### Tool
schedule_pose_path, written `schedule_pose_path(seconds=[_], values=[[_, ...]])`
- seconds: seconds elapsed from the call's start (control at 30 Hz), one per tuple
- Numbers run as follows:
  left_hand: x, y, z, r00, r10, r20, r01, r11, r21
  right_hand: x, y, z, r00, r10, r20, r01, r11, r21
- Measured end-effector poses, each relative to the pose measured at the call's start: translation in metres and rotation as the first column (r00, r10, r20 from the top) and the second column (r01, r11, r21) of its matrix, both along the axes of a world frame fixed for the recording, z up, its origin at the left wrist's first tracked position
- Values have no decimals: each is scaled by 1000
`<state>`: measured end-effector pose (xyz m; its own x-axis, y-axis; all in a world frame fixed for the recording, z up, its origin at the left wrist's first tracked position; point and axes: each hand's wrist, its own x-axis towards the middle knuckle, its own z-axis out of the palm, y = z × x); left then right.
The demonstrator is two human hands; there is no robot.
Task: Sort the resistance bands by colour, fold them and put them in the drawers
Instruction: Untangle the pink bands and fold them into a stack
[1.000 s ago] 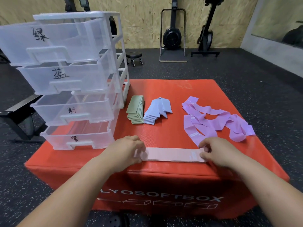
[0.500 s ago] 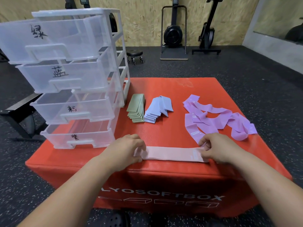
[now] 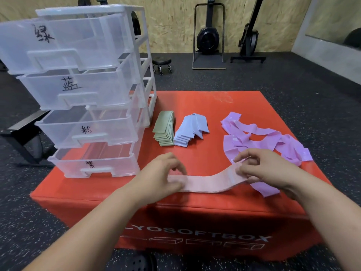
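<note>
A pink resistance band (image 3: pixel 207 182) lies stretched along the front of the red soft box (image 3: pixel 195 102). My left hand (image 3: pixel 162 177) holds its left end down on the box. My right hand (image 3: pixel 261 169) pinches the right end and lifts it off the surface. Behind them sit a folded stack of green bands (image 3: pixel 165 131), a folded stack of blue bands (image 3: pixel 190 132) and a loose heap of purple bands (image 3: pixel 259 137). A clear four-drawer unit (image 3: pixel 86 90) stands on the box's left, all drawers pulled out and labelled.
The box's front edge runs just below my hands. A black bench frame (image 3: pixel 21 133) stands on the floor to the left. A small wheeled stool (image 3: pixel 162 64) and rowing machines (image 3: pixel 209 36) stand near the plywood back wall.
My right hand has raised the pink band's right end off the box and moved it leftward. My left hand stays on the left end. The camera has moved a little closer.
</note>
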<state>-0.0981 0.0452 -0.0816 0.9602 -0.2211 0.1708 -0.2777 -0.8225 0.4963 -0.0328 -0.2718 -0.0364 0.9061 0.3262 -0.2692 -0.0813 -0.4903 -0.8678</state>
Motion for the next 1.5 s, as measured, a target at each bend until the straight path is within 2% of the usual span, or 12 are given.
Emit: schedule_pose_path(seconds=[0.1, 0.2, 0.27, 0.43, 0.53, 0.63, 0.7, 0.8, 0.93, 1.07, 1.23, 1.5], values=[[-3, -35, 18, 983, 21, -181, -100, 893, -438, -8, 27, 1, 999, -43, 21, 39, 988, 150], [-6, -65, 28, 925, -28, -378, -287, 601, -746, -18, 55, -4, 997, -57, 59, 41, 971, 234], [-7, -70, 30, 900, -24, -435, -372, 477, -796, -22, 66, -9, 993, -26, 119, -2, 972, 236], [-3, -58, 18, 884, 95, -457, -456, 384, -803, -23, 76, -12, 970, 118, 211, -163, 964, 211], [-1, -48, 13, 876, 140, -462, -478, 394, -785, -21, 78, -12, 949, 185, 257, -234, 956, 175], [0, -35, 13, 881, 159, -445, -468, 430, -772, -15, 82, -16, 927, 133, 350, -199, 967, 159], [1, -26, 16, 882, 151, -446, -464, 446, -765, -12, 85, -24, 878, 198, 435, -204, 978, -33], [-1, -13, 22, 885, 136, -446, -456, 448, -769, -13, 98, -43, 852, 367, 374, -304, 928, -216], [-8, 8, 27, 872, 191, -451, -488, 423, -763, -11, 121, -67, 844, 348, 408, -249, 928, -276], [-18, 35, 17, 790, 404, -461, -608, 424, -671, -9, 132, -75, 804, 379, 459, -242, 912, -331], [-36, 50, -7, 719, 605, -342, -691, 568, -447, -3, 131, -78, 751, 456, 478, -282, 876, -392], [-43, 54, -28, 653, 692, -308, -755, 563, -335, 0, 127, -80, 664, 513, 544, -286, 846, -450]])
